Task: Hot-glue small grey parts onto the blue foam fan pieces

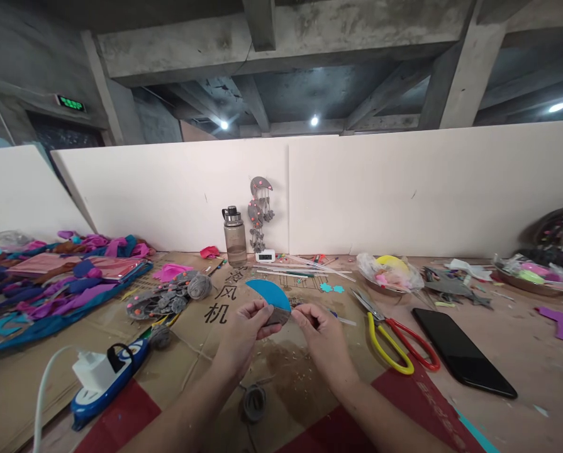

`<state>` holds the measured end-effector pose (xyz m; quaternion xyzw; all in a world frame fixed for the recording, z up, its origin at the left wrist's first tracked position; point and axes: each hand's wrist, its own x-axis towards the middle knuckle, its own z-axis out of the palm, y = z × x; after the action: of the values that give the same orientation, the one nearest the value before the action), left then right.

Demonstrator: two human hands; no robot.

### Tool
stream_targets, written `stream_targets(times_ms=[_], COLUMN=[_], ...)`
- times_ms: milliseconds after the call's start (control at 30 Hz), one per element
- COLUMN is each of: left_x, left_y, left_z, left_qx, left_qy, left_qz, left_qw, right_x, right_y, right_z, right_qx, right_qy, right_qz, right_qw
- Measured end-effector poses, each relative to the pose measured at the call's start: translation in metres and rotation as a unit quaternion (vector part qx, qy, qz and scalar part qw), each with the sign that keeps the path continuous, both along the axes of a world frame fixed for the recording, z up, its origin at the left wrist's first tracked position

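My left hand is closed on a blue half-round piece, thumb on its near face and fingers behind. Grey yarn covers the lower right part of that piece. My right hand pinches at the piece's right corner, on what looks like the end of the grey yarn; the strand between the fingertips is too fine to see clearly. Below both hands, a small ball of grey yarn lies on the cardboard, with a loose strand beside it.
Right of my hands lie scissors with yellow and red handles and a black phone. To the left are a power strip and grey yarn-covered pieces. A bottle and small clock stand by the white partition.
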<state>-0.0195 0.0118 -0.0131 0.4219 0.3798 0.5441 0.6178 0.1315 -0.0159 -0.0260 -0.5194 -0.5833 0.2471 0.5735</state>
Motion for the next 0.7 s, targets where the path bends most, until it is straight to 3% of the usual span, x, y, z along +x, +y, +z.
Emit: stream_targets(times_ms=[167, 467, 700], left_x=[0.000, -0.013, -0.040], left_y=[-0.001, 0.015, 0.040], left_z=[0.003, 0.005, 0.007], left_qx=[-0.019, -0.018, 0.049], left_qy=[-0.014, -0.090, -0.111], left_qz=[0.008, 0.028, 0.132], left_qw=[1.000, 0.995, 0.984], right_x=[0.003, 0.000, -0.012], right_y=[0.002, 0.001, -0.020], right_z=[-0.001, -0.007, 0.011], right_qx=[0.000, -0.008, 0.070], right_qy=[-0.017, -0.041, -0.129], right_qz=[-0.009, 0.054, 0.161], right_qw=[1.000, 0.998, 0.976])
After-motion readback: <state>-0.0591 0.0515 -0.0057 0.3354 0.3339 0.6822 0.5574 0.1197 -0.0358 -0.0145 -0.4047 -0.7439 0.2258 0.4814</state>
